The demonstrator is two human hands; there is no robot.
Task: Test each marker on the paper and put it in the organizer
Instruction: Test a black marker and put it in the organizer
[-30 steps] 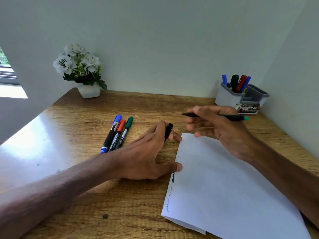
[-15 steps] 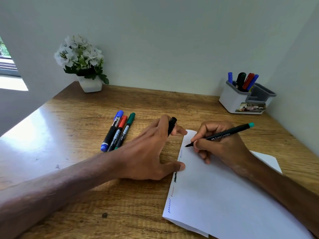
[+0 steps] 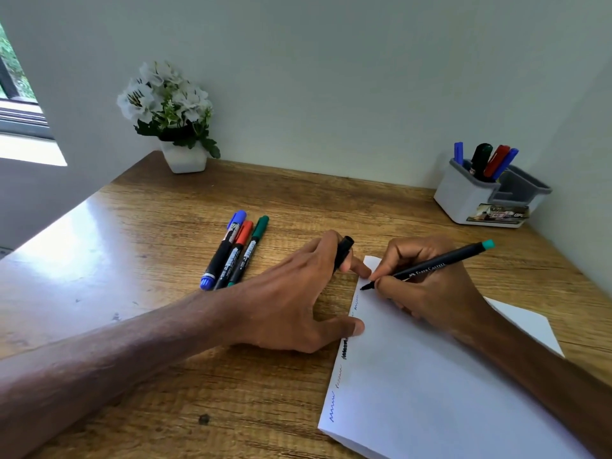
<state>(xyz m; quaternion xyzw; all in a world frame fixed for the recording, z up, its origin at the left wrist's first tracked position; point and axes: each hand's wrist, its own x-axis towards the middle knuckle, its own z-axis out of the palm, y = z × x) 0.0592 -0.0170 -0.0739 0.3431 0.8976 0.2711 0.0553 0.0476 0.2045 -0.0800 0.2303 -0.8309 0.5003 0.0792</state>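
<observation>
So the right hand (image 3: 430,293) grips the Faber-Castell pen (image 3: 430,267), tip down on the paper (image 3: 430,392) now, was up a second ago; left hand (image 3: 291,299) pinches its cap (image 3: 344,251).

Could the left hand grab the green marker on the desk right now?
Probably yes: the green marker lies just beside the left hand, nothing between them. But that hand holds a black cap and pins the paper.

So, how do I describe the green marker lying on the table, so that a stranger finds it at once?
On the wooden table, left of the white paper, a blue marker, a red marker and the green marker lie side by side. The green marker is the one nearest the paper. Only its cap is green.
</observation>
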